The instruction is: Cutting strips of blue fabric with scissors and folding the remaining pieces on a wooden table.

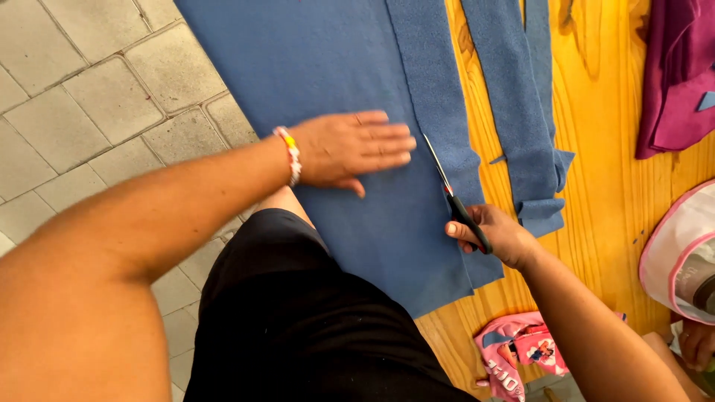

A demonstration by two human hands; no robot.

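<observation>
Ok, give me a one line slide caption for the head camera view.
Left hand flat on blue fabric while right hand cuts a strip with scissors on a wooden table.

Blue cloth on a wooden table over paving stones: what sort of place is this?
Probably an informal sewing or craft spot, perhaps outdoors. Blue fabric lies on a yellow wooden table, scissors cut strips, and paving stones lie below.

Yellow wooden counter [611, 186] carrying blue felt sheet [328, 67] hanging over its edge, cut blue strips [521, 112] lying beside, magenta fabric [678, 74] sitting at far corner
</observation>
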